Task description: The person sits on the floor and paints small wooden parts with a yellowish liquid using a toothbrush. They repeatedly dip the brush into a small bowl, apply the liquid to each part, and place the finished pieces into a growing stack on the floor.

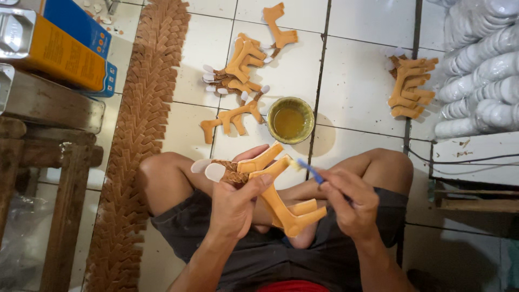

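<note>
My left hand (233, 204) grips an orange Y-shaped sandal strap piece (281, 205) with white tabs and a braided brown section, held over my lap. My right hand (350, 203) holds a small blue-handled brush (311, 171), its tip touching the strap's upper arm. A round tin of yellowish glue (290, 120) sits on the tiled floor just beyond my knees.
Loose orange straps lie on the tiles ahead (238, 75) and in a stack at the right (412, 87). A long overlapping row of brown pieces (141, 124) runs down the left. Wooden bench and metal cans (48, 48) stand at left; bagged white soles (481, 65) at right.
</note>
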Demonstrator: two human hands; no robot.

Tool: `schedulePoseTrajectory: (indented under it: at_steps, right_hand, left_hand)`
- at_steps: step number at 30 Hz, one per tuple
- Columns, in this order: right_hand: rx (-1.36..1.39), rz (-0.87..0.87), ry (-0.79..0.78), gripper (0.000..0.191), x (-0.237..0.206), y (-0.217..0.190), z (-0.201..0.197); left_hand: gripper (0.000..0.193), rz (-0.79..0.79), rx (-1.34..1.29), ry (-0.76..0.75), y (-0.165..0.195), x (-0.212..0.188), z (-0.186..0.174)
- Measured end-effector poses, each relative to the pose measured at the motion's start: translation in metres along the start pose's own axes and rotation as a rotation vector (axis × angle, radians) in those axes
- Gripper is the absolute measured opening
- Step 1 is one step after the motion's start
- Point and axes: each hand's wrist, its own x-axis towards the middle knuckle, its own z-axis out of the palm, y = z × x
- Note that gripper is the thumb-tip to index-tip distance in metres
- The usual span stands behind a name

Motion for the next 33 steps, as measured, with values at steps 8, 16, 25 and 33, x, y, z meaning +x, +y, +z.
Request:
schedulePoseTrajectory:
  at_steps: [8, 16, 25, 33]
  right_hand:
    - [-0.067, 0.016, 0.038, 0.023, -0.004, 0.006, -0.011]
    - [0.748, 0.403, 0.397, 0.033, -0.009, 0.081, -0.012]
    - [0.893, 0.434, 0.120, 0.020, -0.042, 0.089, 0.034]
    - [0.317, 0.388, 0.041, 0.016, -0.016, 0.069, 0.050]
  left_hand:
    - [0.053, -0.006, 0.050, -0.036, -0.003, 0.001, 0.002]
    - [0.057, 0.088, -0.061, 0.035, 0.000, 0.008, -0.001]
    - [0.054, 0.165, -0.085, 0.050, -0.023, 0.025, -0.001]
    - [0.029, -0.242, 0.473, 0.057, -0.042, 0.002, -0.031]
